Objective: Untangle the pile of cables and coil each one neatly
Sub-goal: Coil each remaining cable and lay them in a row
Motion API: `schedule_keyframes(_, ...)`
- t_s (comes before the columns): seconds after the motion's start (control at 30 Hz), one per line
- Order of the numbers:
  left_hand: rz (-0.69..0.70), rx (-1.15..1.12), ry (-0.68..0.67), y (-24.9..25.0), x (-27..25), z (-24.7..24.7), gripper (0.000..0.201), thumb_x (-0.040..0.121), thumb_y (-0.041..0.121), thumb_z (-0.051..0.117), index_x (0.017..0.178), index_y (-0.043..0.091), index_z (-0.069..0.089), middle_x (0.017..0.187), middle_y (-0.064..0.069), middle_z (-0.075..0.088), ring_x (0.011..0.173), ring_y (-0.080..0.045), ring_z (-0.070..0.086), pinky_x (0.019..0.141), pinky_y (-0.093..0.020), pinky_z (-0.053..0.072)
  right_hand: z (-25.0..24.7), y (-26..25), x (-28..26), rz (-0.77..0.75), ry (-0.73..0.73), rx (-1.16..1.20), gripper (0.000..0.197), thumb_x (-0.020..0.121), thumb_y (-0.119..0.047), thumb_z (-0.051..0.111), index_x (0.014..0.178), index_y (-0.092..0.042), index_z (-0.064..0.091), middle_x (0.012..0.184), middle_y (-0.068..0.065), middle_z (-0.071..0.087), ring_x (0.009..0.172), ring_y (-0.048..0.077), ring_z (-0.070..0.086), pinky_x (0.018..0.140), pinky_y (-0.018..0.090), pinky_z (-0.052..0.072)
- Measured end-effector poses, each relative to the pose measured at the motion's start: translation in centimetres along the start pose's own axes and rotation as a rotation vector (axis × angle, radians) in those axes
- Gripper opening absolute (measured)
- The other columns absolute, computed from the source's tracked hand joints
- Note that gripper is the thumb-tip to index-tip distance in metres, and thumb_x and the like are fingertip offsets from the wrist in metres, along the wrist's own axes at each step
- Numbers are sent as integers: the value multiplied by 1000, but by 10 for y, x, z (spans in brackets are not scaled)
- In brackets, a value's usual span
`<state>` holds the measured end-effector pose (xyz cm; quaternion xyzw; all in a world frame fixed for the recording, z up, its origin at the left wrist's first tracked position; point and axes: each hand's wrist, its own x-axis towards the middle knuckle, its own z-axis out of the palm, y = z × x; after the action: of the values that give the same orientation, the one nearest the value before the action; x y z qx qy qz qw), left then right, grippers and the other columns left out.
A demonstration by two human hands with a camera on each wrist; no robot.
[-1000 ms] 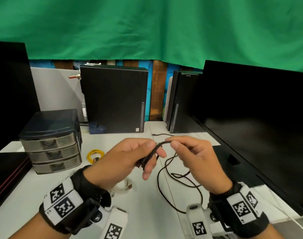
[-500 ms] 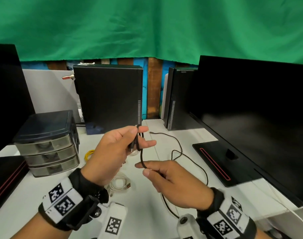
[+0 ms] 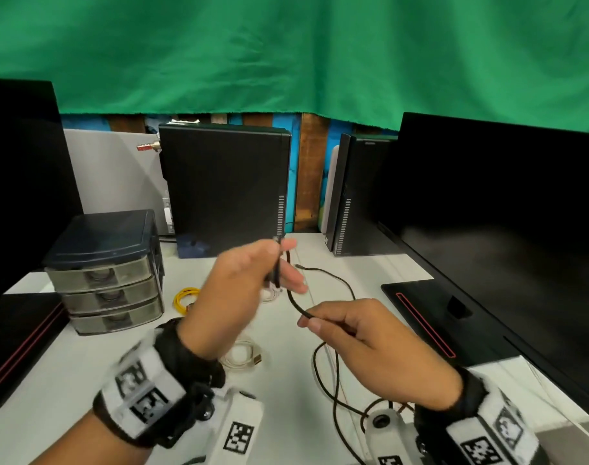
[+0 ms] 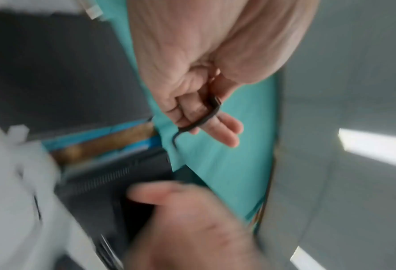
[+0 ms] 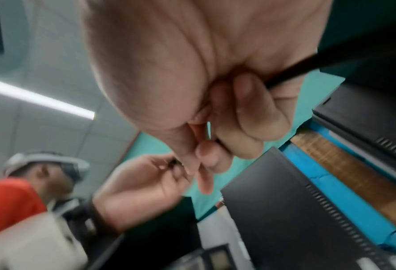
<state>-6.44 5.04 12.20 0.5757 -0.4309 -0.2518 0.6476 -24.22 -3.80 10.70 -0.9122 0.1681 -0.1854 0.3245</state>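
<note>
A thin black braided cable runs between both hands above the white table. My left hand holds one end of it upright between thumb and fingers; the left wrist view shows that cable bent across the curled fingers. My right hand pinches the same cable lower down, the cable passing through its fist in the right wrist view. The rest of the black cable trails in loose loops on the table, its far plug lying behind. A coiled yellow cable and a coiled white cable lie near the left wrist.
A small drawer unit stands at the left. Two black computer cases stand at the back. A large monitor fills the right, its base on the table; another dark screen is at the far left.
The right hand slid down the black cable, away from the left hand, then rose a little. The left hand lifted its end upright and turned slightly.
</note>
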Motion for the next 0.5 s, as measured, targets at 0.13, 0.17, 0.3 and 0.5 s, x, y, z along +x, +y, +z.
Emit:
schedule_keyframes(0.13, -335, -871, -44, 25, -4, -5, 36, 105, 19, 40, 121, -4, 62, 70, 1, 54, 60, -10, 67, 88, -33, 59, 33, 15, 7, 6, -27, -98, 27, 104, -33, 49, 123, -30, 69, 49, -12, 45, 48, 9, 44, 54, 13, 31)
schedule_keyframes(0.17, -337, -895, -67, 25, -6, -4, 36, 104, 19, 40, 122, -5, 61, 70, 1, 53, 60, -10, 67, 92, -34, 58, 41, 15, 7, -12, -52, -105, 27, 104, -33, 49, 124, -32, 68, 49, -11, 45, 50, 10, 43, 54, 16, 32)
schedule_keyframes(0.3, -173, -601, -63, 11, -8, 4, 35, 106, 21, 38, 106, 3, 68, 74, -9, 67, 78, -19, 73, 92, -30, 54, 54, 11, 4, -51, -104, -152, 27, 104, -37, 47, 121, -31, 67, 53, -11, 45, 55, 11, 44, 57, 22, 35)
schedule_keyframes(0.5, 201, 316, 5, -11, 1, -3, 43, 107, 23, 38, 78, 18, 70, 78, 5, 76, 97, 9, 63, 95, -7, 38, 22, -9, -2, -116, -91, -84, 28, 104, -36, 49, 110, -17, 68, 64, 2, 55, 59, 16, 50, 59, 26, 42)
